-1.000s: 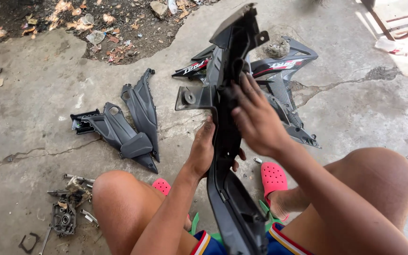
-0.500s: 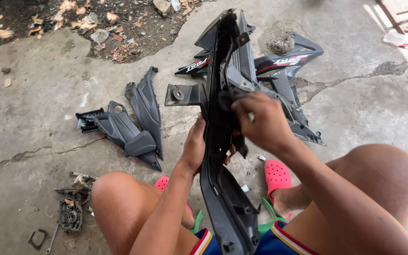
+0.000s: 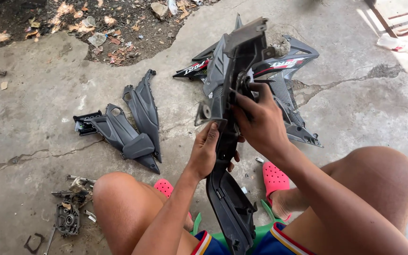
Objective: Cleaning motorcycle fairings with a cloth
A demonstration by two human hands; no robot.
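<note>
I hold a long black plastic motorcycle fairing panel (image 3: 228,198) upright between my knees. My left hand (image 3: 206,148) grips its middle from the left side. My right hand (image 3: 259,120) is closed around the upper part, fingers hooked into the panel near a grey bracket (image 3: 207,111). The panel's top end (image 3: 246,35) tilts away from me. Its lower end rests near my lap.
More black fairing pieces with red stripes (image 3: 289,89) lie on the cracked concrete behind the panel. Two dark grey panels (image 3: 133,127) lie at left. Small metal parts and tools (image 3: 69,208) sit at lower left. Pink sandals (image 3: 275,177) are on my feet. Dirt and leaves (image 3: 95,23) border the concrete at the top.
The panel has turned and shifted right in my hands. My right hand slid up and closed around the upper part; my left hand kept its grip on the middle.
</note>
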